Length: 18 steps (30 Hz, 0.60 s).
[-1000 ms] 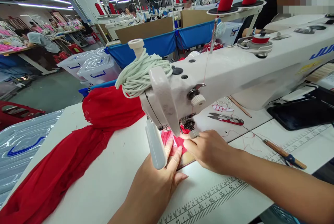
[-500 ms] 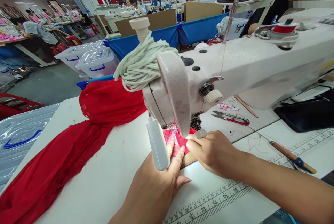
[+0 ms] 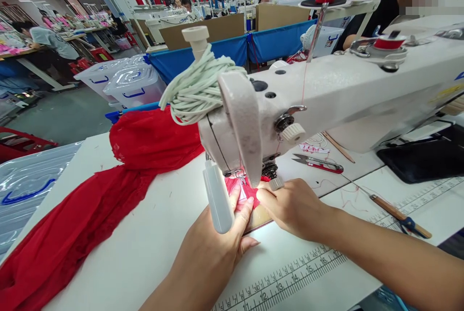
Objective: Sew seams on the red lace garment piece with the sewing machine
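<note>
White worktable [image 3: 152, 248] fills lower frame, printed ruler scale [image 3: 290, 275] along its near edge at bottom centre. Red fabric [image 3: 90, 214] trails across it from lower left up to centre. White sewing machine [image 3: 326, 93] stands on it, centre to right. Red-handled thread snips [image 3: 319, 163] right of centre, loose red threads near them. Wooden-handled tool [image 3: 395, 214] lower right. Black pad [image 3: 424, 159] at right edge. Both hands rest on the tabletop, bottom centre.

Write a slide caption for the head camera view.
Two hands press red cloth flat under a white sewing machine.
</note>
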Motion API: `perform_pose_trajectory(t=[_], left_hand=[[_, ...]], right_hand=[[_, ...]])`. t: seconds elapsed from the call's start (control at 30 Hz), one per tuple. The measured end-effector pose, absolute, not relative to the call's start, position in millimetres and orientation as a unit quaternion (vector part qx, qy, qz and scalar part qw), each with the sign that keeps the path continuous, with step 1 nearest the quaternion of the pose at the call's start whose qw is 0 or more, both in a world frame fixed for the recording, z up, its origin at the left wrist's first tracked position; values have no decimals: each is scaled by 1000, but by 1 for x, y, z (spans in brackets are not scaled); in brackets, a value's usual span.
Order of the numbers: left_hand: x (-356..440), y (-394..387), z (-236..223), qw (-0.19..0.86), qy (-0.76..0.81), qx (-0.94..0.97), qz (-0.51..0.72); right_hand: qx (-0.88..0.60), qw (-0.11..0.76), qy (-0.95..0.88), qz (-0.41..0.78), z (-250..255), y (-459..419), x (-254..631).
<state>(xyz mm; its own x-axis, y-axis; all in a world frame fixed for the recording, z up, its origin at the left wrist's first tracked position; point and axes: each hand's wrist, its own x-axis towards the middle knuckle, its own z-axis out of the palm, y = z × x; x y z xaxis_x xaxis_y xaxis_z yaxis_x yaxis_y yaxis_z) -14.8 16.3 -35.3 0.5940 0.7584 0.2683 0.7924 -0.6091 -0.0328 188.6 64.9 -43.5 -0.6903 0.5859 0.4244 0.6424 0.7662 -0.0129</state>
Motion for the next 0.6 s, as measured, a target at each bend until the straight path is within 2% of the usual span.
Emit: perform_pose_trajectory(t=[0.6], left_hand=[[-11, 14, -32, 109, -441, -889, -62]], right_hand=[[-339, 175, -923, -49, -44, 66, 190]])
